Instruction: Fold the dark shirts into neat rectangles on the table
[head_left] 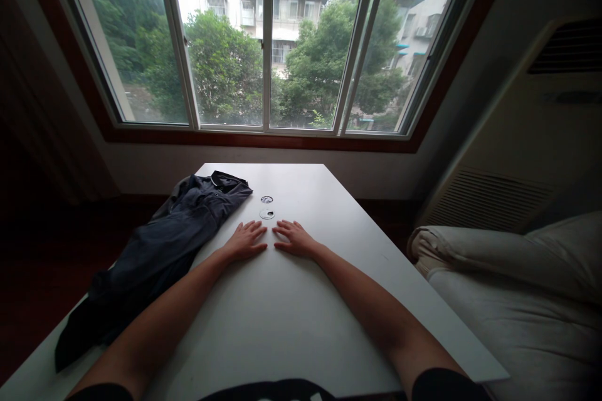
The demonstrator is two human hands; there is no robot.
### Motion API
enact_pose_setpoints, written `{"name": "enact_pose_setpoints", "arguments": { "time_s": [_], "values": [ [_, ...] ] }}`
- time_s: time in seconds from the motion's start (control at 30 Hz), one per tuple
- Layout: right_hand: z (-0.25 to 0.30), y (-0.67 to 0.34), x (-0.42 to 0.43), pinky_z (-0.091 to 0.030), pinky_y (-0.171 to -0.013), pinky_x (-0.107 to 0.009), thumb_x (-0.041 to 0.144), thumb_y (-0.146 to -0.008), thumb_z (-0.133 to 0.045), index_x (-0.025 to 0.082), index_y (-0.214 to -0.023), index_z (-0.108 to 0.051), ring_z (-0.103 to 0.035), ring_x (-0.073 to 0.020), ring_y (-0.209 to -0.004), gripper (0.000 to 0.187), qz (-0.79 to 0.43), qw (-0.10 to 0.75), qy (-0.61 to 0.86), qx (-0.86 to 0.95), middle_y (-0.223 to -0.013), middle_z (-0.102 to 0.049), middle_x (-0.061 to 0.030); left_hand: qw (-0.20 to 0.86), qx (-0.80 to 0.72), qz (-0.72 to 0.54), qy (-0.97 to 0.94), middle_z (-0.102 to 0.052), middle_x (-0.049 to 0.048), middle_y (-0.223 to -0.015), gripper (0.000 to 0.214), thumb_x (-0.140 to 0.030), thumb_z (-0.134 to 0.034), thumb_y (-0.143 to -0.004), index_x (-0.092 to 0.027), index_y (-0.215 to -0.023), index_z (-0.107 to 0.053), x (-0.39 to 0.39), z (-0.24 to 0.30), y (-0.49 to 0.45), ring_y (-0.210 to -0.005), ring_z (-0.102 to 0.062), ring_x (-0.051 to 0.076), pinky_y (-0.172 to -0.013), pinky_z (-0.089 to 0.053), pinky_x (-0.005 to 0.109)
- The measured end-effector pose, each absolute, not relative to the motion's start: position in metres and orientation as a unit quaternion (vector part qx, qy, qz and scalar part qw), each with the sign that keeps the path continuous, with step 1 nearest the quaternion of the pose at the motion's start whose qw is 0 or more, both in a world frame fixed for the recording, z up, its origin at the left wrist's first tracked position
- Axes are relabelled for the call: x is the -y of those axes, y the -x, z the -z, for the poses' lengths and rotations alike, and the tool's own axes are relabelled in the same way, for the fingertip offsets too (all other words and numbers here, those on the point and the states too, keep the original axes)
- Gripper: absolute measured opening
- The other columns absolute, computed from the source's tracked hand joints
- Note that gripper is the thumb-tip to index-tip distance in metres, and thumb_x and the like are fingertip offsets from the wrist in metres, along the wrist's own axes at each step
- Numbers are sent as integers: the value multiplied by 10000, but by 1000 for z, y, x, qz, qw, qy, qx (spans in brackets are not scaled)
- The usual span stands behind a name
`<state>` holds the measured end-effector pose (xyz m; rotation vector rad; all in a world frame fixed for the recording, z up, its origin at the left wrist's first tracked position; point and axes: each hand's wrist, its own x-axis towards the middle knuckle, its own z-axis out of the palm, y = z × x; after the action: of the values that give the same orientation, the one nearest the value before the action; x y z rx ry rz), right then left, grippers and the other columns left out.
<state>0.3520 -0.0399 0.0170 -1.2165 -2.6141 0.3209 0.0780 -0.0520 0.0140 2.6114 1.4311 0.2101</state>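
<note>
Black short sleeves (442, 383) and your two bare forearms (371, 307) came nearest the lens, reaching up the white rectangular table (291, 351) from its near edge. Your left hand (245, 241) and right hand (295, 239) lay palm-down, close together but apart, fingers spread flat and holding nothing.

Just beyond the fingertips sat two small round silvery discs (266, 213), one behind the other. I could not tell whether they were loose or set into the top. The dark navy crumpled cloth garment (169, 244) lay just left of your left hand, not touching it, with its near end draped over the table's left edge.

Risks, as judged:
- A nudge from your left forearm could let that overhang drag the garment to the floor.
- A forward sweep of either hand could scatter the discs, if loose.
</note>
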Motion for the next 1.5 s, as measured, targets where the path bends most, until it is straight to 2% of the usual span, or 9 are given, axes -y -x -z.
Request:
{"name": "enact_pose_setpoints", "arguments": {
  "time_s": [0.9,1.5],
  "values": [
    [-16,-351,39,-169,-1286,-578,676,-975,-582,331,-1568,-508,-288,-321,-1578,690,-116,117,415,895,-1695,-350,-85,79,-478,-67,-872,-278,83,-1735,703,-683,-478,-1000,-326,-1604,-442,50,-13,-77,-1603,-204,344,-1284,-127,565],
    [-13,-352,38,-194,-1276,-588,651,-978,-596,333,-1557,-525,-320,-334,-1563,664,-107,132,412,895,-1681,-378,-90,74,-475,-70,-874,-289,104,-1729,712,-670,-486,-1002,-304,-1611,-443,48,-11,-77,-1597,-223,358,-1274,-146,594]
  ]
}}
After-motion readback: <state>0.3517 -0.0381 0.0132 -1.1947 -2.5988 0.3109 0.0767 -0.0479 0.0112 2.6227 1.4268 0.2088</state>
